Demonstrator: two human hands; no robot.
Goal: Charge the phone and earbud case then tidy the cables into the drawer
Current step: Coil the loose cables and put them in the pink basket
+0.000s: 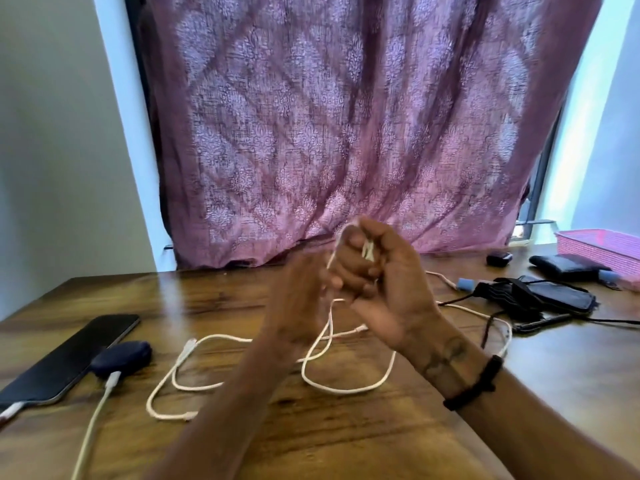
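White cable (349, 386) is gathered above the table (346, 438), the right hand (388, 275) clamping its folds to keep them together. Left hand (301, 292) (blurred) feeds slack; its fingers cannot be made out.

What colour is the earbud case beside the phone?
Dark navy blue earbud case, clearest in the head view.

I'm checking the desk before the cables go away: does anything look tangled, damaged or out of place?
Nothing looks damaged. The loose white cable sprawls in overlapping loops across the wooden table, one end gathered in the right hand. The phone and earbud case lie together at the left, each with a cable plugged in.
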